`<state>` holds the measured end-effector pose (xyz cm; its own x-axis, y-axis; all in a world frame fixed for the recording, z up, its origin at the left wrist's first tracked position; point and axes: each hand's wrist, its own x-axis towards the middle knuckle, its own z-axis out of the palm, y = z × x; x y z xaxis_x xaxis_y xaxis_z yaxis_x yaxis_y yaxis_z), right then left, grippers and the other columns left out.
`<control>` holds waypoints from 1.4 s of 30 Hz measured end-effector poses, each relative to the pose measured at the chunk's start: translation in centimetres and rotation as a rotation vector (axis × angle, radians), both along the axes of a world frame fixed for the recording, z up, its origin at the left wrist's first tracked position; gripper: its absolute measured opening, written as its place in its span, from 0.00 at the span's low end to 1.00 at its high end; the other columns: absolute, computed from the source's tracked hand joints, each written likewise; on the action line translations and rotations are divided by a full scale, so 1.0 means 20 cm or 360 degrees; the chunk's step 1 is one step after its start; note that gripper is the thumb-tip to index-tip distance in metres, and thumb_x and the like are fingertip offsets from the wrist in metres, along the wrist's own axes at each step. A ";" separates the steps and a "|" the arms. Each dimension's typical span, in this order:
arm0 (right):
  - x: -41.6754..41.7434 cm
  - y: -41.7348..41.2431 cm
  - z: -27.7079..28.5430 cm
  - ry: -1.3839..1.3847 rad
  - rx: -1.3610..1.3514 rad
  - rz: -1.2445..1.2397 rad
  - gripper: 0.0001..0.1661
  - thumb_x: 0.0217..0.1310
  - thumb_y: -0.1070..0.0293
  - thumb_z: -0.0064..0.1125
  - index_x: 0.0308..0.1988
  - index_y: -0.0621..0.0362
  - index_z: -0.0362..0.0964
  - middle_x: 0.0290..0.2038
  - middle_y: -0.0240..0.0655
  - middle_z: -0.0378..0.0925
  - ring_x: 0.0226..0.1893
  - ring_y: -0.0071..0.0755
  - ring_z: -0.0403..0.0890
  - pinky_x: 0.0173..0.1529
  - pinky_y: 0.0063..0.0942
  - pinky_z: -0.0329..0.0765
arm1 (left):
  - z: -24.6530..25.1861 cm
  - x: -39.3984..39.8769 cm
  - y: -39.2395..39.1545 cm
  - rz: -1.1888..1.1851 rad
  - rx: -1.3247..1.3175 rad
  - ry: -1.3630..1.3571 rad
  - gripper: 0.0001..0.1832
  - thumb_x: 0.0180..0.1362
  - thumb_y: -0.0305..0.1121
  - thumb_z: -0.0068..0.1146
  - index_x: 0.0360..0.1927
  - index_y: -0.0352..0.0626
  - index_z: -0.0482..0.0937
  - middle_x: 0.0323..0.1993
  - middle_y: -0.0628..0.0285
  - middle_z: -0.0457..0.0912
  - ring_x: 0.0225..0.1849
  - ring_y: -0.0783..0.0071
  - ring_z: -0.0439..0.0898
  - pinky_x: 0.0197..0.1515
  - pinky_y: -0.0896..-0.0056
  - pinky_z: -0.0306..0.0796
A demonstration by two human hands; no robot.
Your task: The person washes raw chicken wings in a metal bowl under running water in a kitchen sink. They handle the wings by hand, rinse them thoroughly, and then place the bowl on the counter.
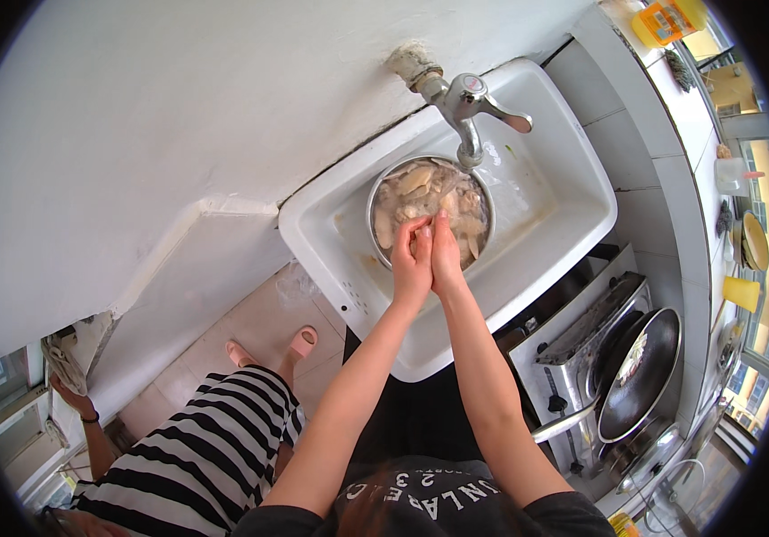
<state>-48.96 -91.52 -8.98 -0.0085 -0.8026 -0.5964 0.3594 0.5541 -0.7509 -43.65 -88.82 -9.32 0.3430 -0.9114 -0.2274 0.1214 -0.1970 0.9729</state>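
My left hand point(414, 265) and my right hand point(446, 255) are pressed together over the near side of a round metal bowl point(370, 201). Their fingers are curled inward. Whether a piece lies between the palms is hidden. Cloudy water fills the bowl, with pale pieces of raw meat point(417, 181), apparently chicken, lying in it. The bowl stands in a white ceramic sink point(552, 201), toward its wall side. Above the bowl's far rim hangs the spout of a metal tap point(470, 144); no stream shows from it.
At right, a gas stove point(562, 376) carries a black wok point(646, 376) with pale food inside; its handle points toward my right arm. A person in a striped dress point(203, 450) stands close on my left. A yellow cup point(740, 293) sits along the window ledge.
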 end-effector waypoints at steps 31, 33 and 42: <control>0.19 -0.04 0.38 -0.0669 -0.0381 -0.0011 0.30 0.67 0.38 0.25 0.31 0.54 0.58 0.23 0.34 0.66 0.21 0.25 0.66 0.21 0.20 0.63 | 0.31 0.28 0.07 -0.0295 -0.0823 -0.0532 0.11 0.51 0.20 0.53 0.35 0.42 0.65 0.63 0.43 0.53 0.61 0.47 0.61 0.56 0.54 0.66; 0.17 -0.04 0.40 -0.0750 -0.0352 0.0085 0.30 0.67 0.39 0.25 0.31 0.54 0.58 0.23 0.35 0.66 0.21 0.26 0.66 0.23 0.21 0.65 | 0.30 0.26 0.08 -0.0220 -0.0766 -0.0332 0.11 0.51 0.20 0.54 0.33 0.42 0.64 0.63 0.43 0.53 0.61 0.46 0.61 0.57 0.54 0.65; 0.16 -0.03 0.29 -0.1300 -0.0267 0.0031 0.29 0.68 0.41 0.28 0.29 0.54 0.61 0.20 0.32 0.63 0.19 0.24 0.64 0.19 0.20 0.63 | 0.26 0.26 0.11 -0.0199 -0.0727 -0.0293 0.12 0.54 0.26 0.56 0.33 0.40 0.63 0.63 0.47 0.56 0.63 0.53 0.60 0.61 0.52 0.60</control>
